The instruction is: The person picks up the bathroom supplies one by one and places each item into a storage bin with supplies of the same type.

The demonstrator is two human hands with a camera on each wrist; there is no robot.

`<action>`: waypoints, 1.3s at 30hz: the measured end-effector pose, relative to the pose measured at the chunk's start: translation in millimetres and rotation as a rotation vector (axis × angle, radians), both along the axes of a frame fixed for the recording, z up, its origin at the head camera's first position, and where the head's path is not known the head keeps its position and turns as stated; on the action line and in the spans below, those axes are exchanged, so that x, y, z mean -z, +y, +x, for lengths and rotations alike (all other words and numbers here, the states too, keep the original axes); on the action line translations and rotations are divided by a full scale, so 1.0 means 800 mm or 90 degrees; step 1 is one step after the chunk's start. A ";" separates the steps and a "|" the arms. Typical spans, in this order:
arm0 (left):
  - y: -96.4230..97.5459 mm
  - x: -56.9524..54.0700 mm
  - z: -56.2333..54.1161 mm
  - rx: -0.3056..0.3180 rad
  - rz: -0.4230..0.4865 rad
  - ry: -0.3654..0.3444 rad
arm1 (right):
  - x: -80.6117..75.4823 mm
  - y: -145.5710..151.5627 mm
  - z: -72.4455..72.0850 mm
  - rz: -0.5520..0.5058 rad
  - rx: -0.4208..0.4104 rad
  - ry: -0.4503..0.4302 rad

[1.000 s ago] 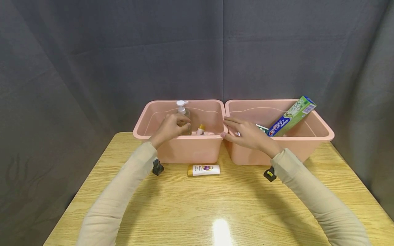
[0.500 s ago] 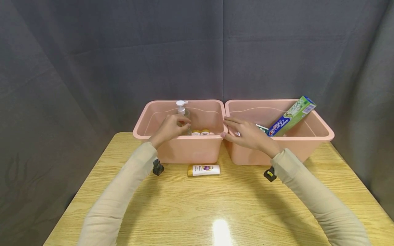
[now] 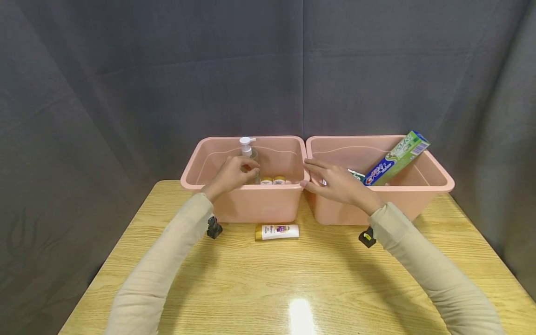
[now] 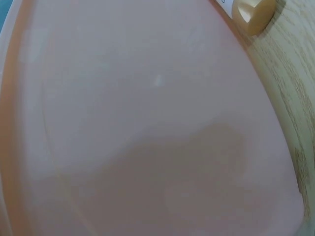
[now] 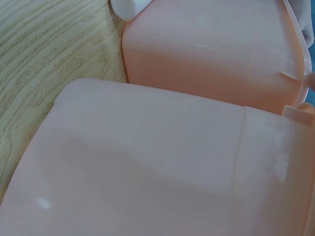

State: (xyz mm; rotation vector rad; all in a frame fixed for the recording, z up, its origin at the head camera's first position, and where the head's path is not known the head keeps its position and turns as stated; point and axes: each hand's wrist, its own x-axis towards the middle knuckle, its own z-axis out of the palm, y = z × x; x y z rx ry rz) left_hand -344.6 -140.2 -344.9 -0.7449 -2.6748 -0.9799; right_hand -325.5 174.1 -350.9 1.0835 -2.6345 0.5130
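Two pink plastic bins stand side by side in the head view. My left hand (image 3: 235, 173) hangs over the left bin (image 3: 255, 203), fingers loosely curled, beside a clear pump bottle (image 3: 247, 148) with a white pump head. It visibly grips nothing, though its far side is hidden. Two small white-and-gold round-topped containers (image 3: 279, 180) sit right of it in that bin. My right hand (image 3: 337, 183) rests with extended fingers where the bins' rims meet, over the right bin (image 3: 347, 210). A green-and-blue Crest toothpaste box (image 3: 397, 158) leans there, sticking out above the rim.
A white bottle with a gold cap (image 3: 277, 231) lies on the wooden table (image 3: 251, 288) in front of the left bin. A dark-green and white packet (image 3: 357, 175) shows beside the toothpaste box. Grey curtains (image 3: 268, 70) hang behind the bins.
In the left bin, the single tilted gold-capped bottle seen a second ago no longer shows that way; two round white-and-gold tops show instead. Both hands have stayed nearly still.
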 end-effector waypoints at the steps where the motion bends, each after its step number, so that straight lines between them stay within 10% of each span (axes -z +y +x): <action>1: 0.000 0.000 0.000 0.001 -0.002 0.001 | 0.000 0.000 0.000 0.000 0.000 0.000; 39: 0.000 -0.010 0.004 0.009 0.051 0.039 | 0.001 0.000 -0.003 0.002 0.000 0.002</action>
